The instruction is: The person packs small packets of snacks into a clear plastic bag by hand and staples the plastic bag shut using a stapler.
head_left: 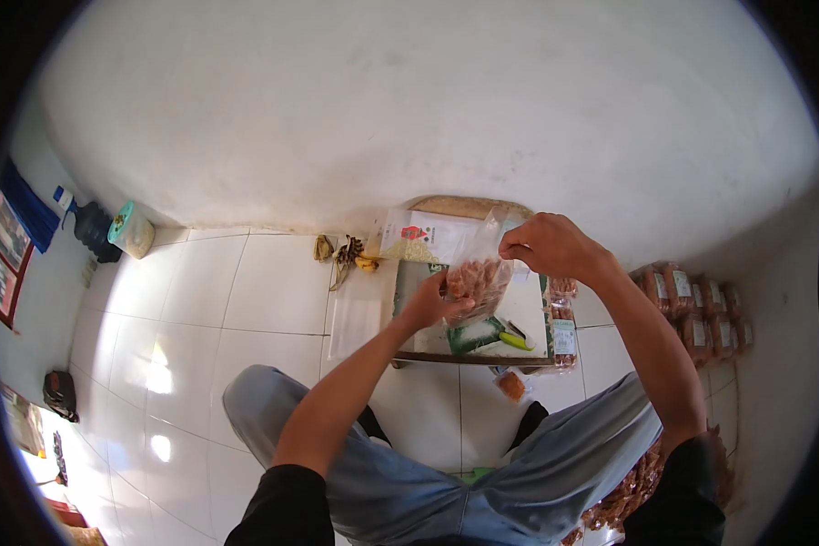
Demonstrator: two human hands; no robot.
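A clear plastic bag [484,269] with reddish-brown pieces in its lower part is held up over a small low table [409,344]. My left hand [435,302] is wrapped round the filled part of the bag from the left. At the bag's upper right edge, the fingers of my right hand [539,244] are pinched together on the plastic. Below the bag, a tool with a yellow-green handle [516,341] lies on the tabletop beside a dark green patch [471,337]. A white printed bag with a red mark [419,235] lies at the table's back left.
Bananas [367,264] and peels lie on the floor left of the table. Filled labelled packs [563,337] stand at its right edge, with several more stacked packs [696,314] by the wall. A small orange packet [511,386] lies below the table's front. Loose reddish-brown pieces [630,487] are at lower right.
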